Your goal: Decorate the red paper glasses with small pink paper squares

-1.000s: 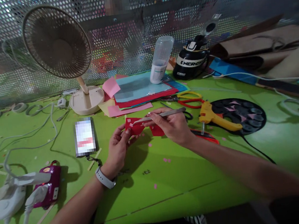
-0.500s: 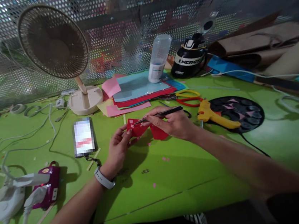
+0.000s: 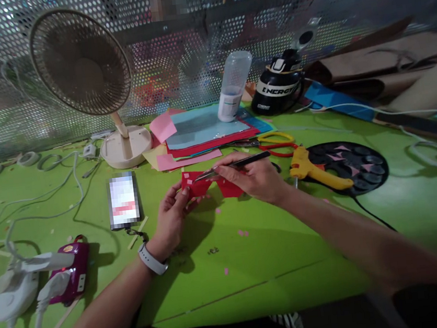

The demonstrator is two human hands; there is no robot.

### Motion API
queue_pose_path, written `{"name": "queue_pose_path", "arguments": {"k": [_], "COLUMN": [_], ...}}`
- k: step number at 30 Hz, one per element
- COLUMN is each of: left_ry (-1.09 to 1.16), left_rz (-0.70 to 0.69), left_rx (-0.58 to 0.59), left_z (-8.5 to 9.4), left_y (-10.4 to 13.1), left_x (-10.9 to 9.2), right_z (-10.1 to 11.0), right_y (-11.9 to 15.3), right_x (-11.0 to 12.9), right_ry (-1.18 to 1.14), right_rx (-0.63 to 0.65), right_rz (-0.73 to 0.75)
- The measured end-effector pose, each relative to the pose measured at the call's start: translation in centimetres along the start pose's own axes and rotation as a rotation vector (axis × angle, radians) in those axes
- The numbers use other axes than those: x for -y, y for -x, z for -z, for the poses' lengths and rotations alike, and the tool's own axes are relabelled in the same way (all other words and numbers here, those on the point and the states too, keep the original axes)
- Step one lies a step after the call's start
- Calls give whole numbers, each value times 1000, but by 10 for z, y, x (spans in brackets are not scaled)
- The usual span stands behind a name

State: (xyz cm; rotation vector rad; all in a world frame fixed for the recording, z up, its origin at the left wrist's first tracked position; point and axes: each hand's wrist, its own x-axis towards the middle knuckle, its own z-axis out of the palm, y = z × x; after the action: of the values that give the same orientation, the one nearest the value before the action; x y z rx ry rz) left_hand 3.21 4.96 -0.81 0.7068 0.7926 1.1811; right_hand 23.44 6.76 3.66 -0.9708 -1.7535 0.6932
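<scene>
My left hand (image 3: 172, 214) pinches the left end of a red paper piece (image 3: 201, 188) between thumb and fingers, just above the green table. Small pink paper squares (image 3: 187, 176) lie on that end. A notch shows in the red paper's lower edge, near its middle. My right hand (image 3: 257, 178) grips a slim black pen-like tool (image 3: 251, 158), whose grey pointed end reaches over the red paper beside the squares. Whether it is tweezers or a knife is too small to tell. Part of the red paper's right side is hidden behind my right hand.
A phone (image 3: 123, 200) and purple power socket (image 3: 70, 270) lie left, with a fan (image 3: 125, 145) behind. Beyond my hands are paper sheets (image 3: 206, 126), a clear bottle (image 3: 231, 89) and scissors (image 3: 279, 144). Right stand a yellow glue gun (image 3: 320, 171) on a black palette (image 3: 376, 167) and a black jug (image 3: 277, 89).
The red paper has tilted a little, its right part now higher. The tool's tip has shifted slightly left over the paper. Both hands keep their holds.
</scene>
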Motion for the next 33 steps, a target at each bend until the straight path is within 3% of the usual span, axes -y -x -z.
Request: {"name": "queue_pose_path", "arguments": {"k": [4, 8, 18, 33], "left_ry": [25, 36, 41, -52], "left_rz": [-6, -11, -17, -4], "left_rx": [-51, -54, -27, -10], "left_z": [-1, -2, -1, -4], "left_y": [0, 1, 1, 3], "left_x": [-1, -2, -2, -2], "right_z": [-9, -17, -26, -13], "right_y": [1, 4, 9, 2], "right_x": [-5, -8, -5, 0], "right_ry": [-268, -378, -431, -366], "right_rx": [-60, -89, -101, -64], "right_rz": [-142, -217, -218, -198]}}
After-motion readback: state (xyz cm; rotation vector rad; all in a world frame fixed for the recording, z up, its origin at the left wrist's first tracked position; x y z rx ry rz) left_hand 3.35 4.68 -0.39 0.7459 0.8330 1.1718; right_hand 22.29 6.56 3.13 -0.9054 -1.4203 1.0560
